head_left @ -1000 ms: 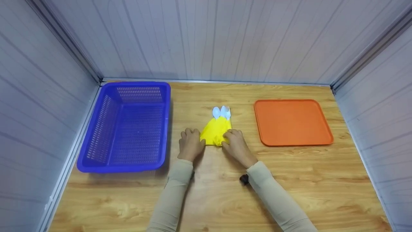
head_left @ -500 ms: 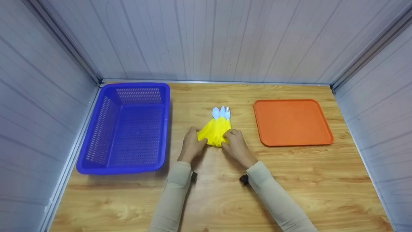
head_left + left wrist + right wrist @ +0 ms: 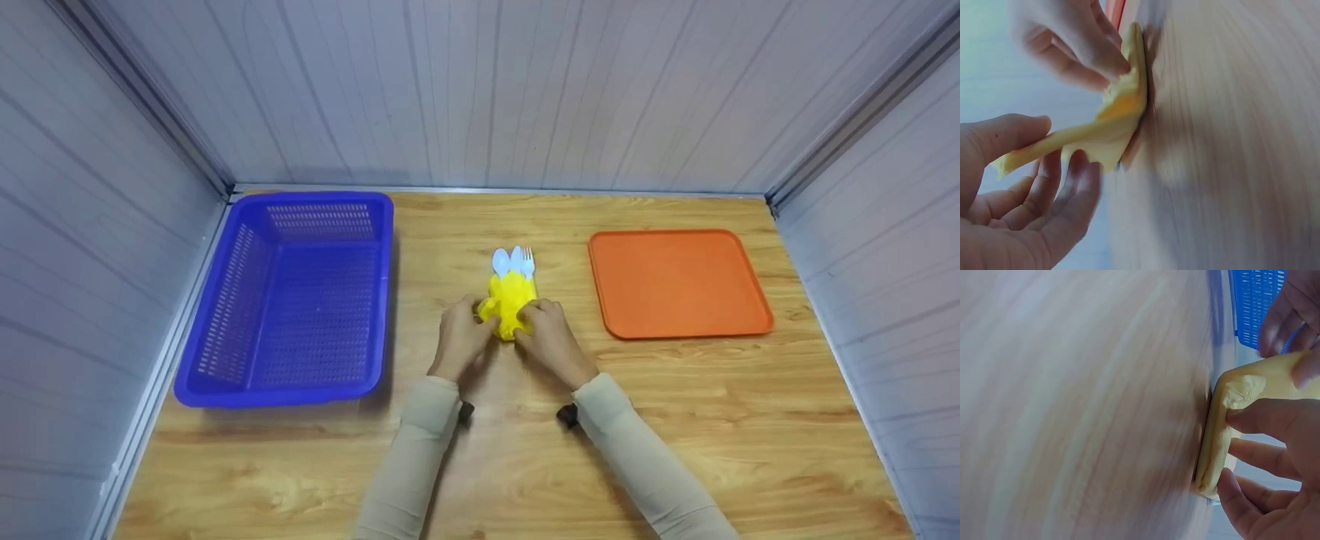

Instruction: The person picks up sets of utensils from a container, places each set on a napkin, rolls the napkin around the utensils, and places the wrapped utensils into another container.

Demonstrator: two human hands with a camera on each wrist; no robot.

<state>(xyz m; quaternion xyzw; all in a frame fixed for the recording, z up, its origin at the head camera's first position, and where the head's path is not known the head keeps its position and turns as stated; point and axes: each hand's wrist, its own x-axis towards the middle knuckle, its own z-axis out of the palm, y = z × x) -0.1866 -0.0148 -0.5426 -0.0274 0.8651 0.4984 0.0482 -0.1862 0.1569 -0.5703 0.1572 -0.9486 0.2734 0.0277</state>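
A yellow cloth napkin lies partly folded on the table, over the handles of a pale plastic spoon, a knife and a fork. Their heads stick out past its far edge. My left hand pinches the napkin's left flap between thumb and fingers; in the left wrist view this flap is lifted off the table. On the right side, my right hand holds the folded napkin down, thumb at the near edge and fingers on the right part. The cutlery handles are hidden beneath the cloth.
To the left stands a blue perforated basket with high walls. An orange tray lies flat at the right. Pale panel walls enclose the wooden table at the back and both sides.
My left hand has taken hold of the napkin's left flap, lifted it and carried it rightward over the cutlery. The right hand has stayed nearly in place on the napkin.
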